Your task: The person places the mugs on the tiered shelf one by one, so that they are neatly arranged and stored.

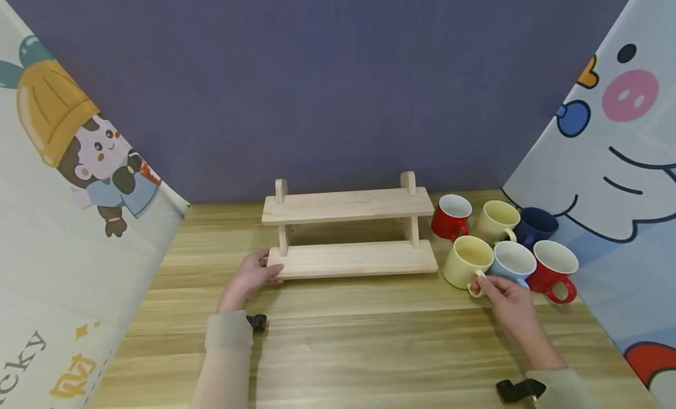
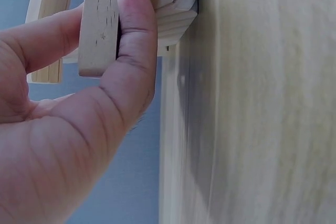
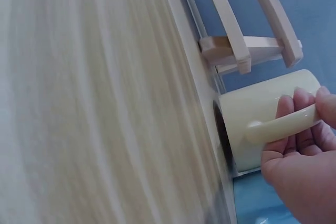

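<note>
A two-tier wooden shelf [image 1: 348, 260] stands at the back middle of the table. At the left end of its lower board, my left hand [image 1: 252, 278] grips the board between thumb and fingers; the left wrist view shows the thumb [image 2: 137, 40] along the board's edge. On the right, my right hand [image 1: 509, 306] holds the handle of the front yellow mug [image 1: 459, 265]. In the right wrist view the fingers go through that handle [image 3: 283, 128], and the mug stands upright on the table. A light blue mug [image 1: 511, 261] is right beside it.
Behind the front mugs stand a red mug [image 1: 448, 221], another yellow mug [image 1: 488, 224] and a dark blue mug [image 1: 537, 224]. Another red mug [image 1: 549, 274] is at the far right. A dark blue panel [image 1: 338, 92] rises behind the table, with printed side panels left and right.
</note>
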Demonstrator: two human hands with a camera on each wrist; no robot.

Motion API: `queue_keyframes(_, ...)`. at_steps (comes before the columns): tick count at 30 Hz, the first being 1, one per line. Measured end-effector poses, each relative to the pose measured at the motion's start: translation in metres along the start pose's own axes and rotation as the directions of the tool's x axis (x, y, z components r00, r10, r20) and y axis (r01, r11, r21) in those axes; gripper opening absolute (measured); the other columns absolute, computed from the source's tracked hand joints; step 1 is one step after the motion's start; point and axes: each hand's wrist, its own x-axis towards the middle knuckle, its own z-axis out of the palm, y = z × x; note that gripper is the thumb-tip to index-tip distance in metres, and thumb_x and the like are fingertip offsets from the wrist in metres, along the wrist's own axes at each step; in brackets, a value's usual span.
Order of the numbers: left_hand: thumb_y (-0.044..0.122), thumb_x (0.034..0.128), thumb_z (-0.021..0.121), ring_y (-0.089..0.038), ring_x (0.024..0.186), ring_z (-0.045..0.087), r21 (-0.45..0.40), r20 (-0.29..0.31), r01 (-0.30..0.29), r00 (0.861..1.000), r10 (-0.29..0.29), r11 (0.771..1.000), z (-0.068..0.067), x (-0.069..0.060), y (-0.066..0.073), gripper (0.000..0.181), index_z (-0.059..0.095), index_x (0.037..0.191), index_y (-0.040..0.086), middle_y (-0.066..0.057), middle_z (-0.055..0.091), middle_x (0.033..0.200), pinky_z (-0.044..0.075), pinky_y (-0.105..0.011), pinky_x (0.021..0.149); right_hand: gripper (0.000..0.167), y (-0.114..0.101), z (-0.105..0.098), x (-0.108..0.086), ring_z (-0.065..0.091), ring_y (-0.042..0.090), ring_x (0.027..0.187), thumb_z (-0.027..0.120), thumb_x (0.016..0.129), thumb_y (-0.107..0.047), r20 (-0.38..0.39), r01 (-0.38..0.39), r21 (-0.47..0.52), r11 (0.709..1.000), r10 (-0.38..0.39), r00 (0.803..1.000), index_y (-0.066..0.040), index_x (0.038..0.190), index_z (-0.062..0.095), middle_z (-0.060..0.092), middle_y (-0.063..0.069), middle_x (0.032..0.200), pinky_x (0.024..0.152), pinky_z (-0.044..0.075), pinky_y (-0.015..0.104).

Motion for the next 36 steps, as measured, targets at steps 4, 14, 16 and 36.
queue_keyframes(4, -0.004, 0.1019, 0.059, -0.034, 0.102, 0.063, 0.016, 0.005, -0.004, 1.000, 0.004, 1.000, 0.000, -0.001, 0.000, 0.066, 0.019, 0.154, -0.016, -0.035, 0.050, 0.129, 0.062, -0.042, 0.084, 0.047, -0.008, -0.001, -0.004, 0.057, 0.004, 0.089, 0.059, 0.105, -0.034, -0.042, -0.004, 0.017, 1.000, 0.005, 0.999, 0.011, 0.117, 0.070, 0.074, 0.001, 0.092, 0.074, 0.048, 0.008)
queue_keyframes(14, -0.002, 0.1025, 0.058, -0.036, 0.104, 0.062, 0.015, -0.002, -0.010, 1.000, 0.010, 1.000, 0.000, -0.003, 0.002, 0.065, 0.019, 0.153, -0.016, -0.035, 0.050, 0.129, 0.062, -0.043, 0.085, 0.042, -0.047, -0.011, -0.012, 0.057, 0.009, 0.088, 0.064, 0.103, -0.030, -0.136, 0.053, 0.056, 0.997, -0.045, 0.990, 0.009, 0.115, 0.071, 0.074, -0.001, 0.089, 0.068, 0.049, 0.012)
queue_keyframes(16, -0.003, 0.1025, 0.058, -0.036, 0.104, 0.062, 0.009, -0.002, -0.010, 1.000, 0.010, 1.000, 0.000, -0.003, 0.001, 0.065, 0.020, 0.153, -0.017, -0.035, 0.049, 0.129, 0.062, -0.044, 0.085, 0.042, -0.055, -0.011, -0.013, 0.056, 0.012, 0.090, 0.064, 0.103, -0.031, -0.130, 0.068, 0.047, 0.997, -0.062, 0.990, 0.008, 0.114, 0.072, 0.074, 0.001, 0.090, 0.069, 0.049, 0.012)
queue_keyframes(36, -0.003, 0.1015, 0.060, -0.036, 0.104, 0.062, 0.001, -0.003, -0.007, 1.000, 0.007, 1.000, 0.001, -0.001, -0.001, 0.066, 0.021, 0.153, -0.016, -0.035, 0.050, 0.128, 0.062, -0.042, 0.084, 0.036, -0.151, 0.049, 0.030, 0.064, 0.015, 0.088, 0.069, 0.100, -0.021, -0.096, 0.204, 0.392, 0.897, -0.181, 0.979, 0.014, 0.110, 0.069, 0.072, 0.004, 0.088, 0.082, 0.056, 0.018)
